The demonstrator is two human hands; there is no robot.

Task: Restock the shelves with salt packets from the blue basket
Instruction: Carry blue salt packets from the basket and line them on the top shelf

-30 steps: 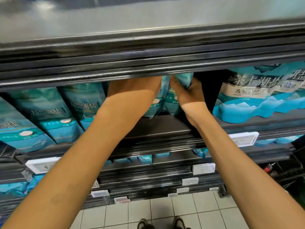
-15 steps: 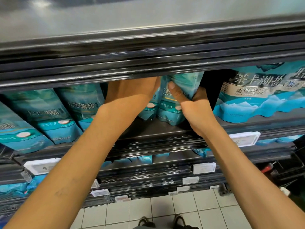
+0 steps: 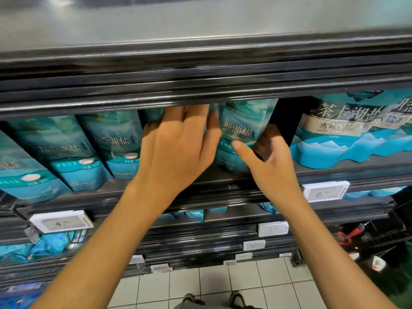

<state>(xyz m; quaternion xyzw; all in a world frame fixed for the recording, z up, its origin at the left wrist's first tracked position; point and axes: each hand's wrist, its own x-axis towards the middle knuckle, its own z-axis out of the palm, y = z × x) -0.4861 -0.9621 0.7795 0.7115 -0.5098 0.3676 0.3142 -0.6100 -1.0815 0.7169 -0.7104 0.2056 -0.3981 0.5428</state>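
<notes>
Ribbed metal shelf [image 3: 334, 172], glossy teal salt packet [image 3: 243, 128]

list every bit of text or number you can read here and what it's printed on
"天然湖盐" on the teal salt packet between the hands, and on the packets to its left
"茶卡湖盐" and "雪域青盐" on the larger salt bags at right
"4." on the left price tag; the rest is blurred
"6." on the right price tag; the rest is blurred
Small print on the packets and lower tags: too small to read

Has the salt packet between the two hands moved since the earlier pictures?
Yes. The salt packet has come forward, toward the front edge of the shelf; more of its face shows below the shelf above. The right hand holds it.
</notes>
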